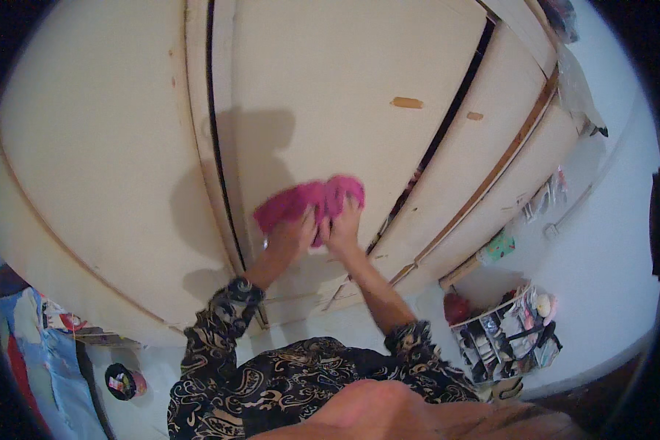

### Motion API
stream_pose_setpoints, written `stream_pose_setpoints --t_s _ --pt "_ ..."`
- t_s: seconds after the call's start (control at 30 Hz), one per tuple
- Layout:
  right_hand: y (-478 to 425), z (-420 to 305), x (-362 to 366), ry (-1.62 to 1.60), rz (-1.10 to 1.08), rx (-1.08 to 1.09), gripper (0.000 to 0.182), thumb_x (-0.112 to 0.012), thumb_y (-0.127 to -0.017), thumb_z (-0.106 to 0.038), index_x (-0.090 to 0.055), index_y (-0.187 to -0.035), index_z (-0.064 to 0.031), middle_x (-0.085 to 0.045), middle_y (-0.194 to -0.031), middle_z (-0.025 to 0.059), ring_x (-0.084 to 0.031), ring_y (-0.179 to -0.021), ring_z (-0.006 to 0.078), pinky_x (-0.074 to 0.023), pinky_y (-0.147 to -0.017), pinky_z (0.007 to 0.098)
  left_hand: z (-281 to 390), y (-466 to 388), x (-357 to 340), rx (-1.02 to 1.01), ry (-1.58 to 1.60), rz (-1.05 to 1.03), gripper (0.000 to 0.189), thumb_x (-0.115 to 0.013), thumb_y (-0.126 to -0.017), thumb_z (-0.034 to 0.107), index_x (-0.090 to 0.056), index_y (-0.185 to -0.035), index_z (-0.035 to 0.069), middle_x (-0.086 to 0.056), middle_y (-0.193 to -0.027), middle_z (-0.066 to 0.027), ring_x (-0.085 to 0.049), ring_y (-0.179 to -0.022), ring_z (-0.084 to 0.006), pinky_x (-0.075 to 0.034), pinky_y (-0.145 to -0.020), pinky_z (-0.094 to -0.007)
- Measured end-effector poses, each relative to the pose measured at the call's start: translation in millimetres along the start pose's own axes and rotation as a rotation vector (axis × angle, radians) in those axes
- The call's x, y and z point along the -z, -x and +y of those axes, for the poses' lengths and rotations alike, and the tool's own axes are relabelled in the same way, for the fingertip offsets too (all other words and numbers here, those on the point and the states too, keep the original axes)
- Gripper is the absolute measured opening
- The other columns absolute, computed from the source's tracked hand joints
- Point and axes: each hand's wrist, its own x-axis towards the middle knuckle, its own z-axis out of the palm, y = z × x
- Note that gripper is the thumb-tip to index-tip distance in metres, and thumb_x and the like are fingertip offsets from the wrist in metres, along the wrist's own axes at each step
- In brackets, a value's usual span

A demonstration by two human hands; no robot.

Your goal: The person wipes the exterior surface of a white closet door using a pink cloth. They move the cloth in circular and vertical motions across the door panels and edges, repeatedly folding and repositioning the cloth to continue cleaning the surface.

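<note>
A bright pink cloth [291,204] is bunched up in front of a cream-coloured wardrobe door [335,82]. My left hand [292,235] grips its lower left part, and a small shiny spot shows near that wrist. Close beside it, my right hand [343,226] holds the right end, with the fingers pressed into the folds. Whether the cloth touches the door, I cannot tell. Both forearms reach forward from dark paisley sleeves. My shadow falls across the door on the left.
Dark gaps run between the wardrobe panels, the widest being the right gap [451,115]. A filled rack [489,341] stands at the lower right. To the lower left are a small black-rimmed bin [121,381] and light blue fabric [63,360]. A plastic bag [578,85] hangs at upper right.
</note>
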Motion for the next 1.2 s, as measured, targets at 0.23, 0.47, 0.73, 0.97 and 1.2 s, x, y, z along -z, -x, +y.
stream_pose_setpoints --t_s 0.23,0.47,0.73,0.97,1.2 --pt "-176.9 21.1 77.5 0.160 0.349 0.172 0.043 -0.059 -0.077 -0.016 -0.058 -0.120 -0.0086 -0.050 -0.130 0.0191 -0.042 -0.119 0.0448 -0.0326 -0.100 0.0538 2.6 -143.6 126.0 -0.097 -0.098 0.405 0.041 -0.058 -0.087 0.036 -0.055 -0.121 0.015 -0.062 -0.117 -0.0079 -0.067 -0.072 -0.0278 -0.054 -0.061 -0.0410" --pt "-107.4 75.4 80.2 0.009 0.456 -0.227 0.035 -0.053 -0.091 -0.018 -0.052 -0.120 0.0017 -0.051 -0.125 0.0222 -0.042 -0.120 0.0413 -0.0270 -0.105 0.0477 -14.1 -123.1 137.8 0.103 -0.257 0.508 0.043 -0.059 -0.085 0.043 -0.057 -0.114 0.013 -0.061 -0.115 -0.0123 -0.066 -0.079 -0.0309 -0.054 -0.061 -0.0425" --pt "106.4 4.9 -9.9 0.037 0.219 -0.430 0.036 -0.056 -0.090 -0.015 -0.051 -0.121 0.0025 -0.047 -0.128 0.0266 -0.039 -0.122 0.0460 -0.0264 -0.105 0.0540 -9.4 66.6 -34.7 0.228 0.010 -0.190 0.039 -0.059 -0.083 0.033 -0.058 -0.111 0.006 -0.062 -0.105 -0.0145 -0.065 -0.071 -0.0345 -0.054 -0.060 -0.0471" --pt "109.5 -5.7 -32.7 -0.042 -0.195 -0.196 0.043 -0.062 -0.075 -0.013 -0.056 -0.117 -0.0054 -0.048 -0.127 0.0247 -0.042 -0.117 0.0476 -0.0322 -0.099 0.0576 0.9 81.9 -65.1 0.060 0.051 -0.049 0.038 -0.062 -0.081 0.025 -0.060 -0.113 0.005 -0.066 -0.097 -0.0097 -0.064 -0.057 -0.0298 -0.054 -0.051 -0.0417" --pt "-107.6 47.5 38.6 0.048 0.128 0.043 0.047 -0.060 -0.073 -0.023 -0.060 -0.119 -0.0131 -0.050 -0.130 0.0171 -0.045 -0.114 0.0453 -0.0377 -0.089 0.0577 7.5 -113.1 76.9 -0.217 0.001 0.202 0.050 -0.061 -0.084 0.035 -0.056 -0.123 0.004 -0.058 -0.123 -0.0152 -0.065 -0.090 -0.0307 -0.056 -0.070 -0.0410"
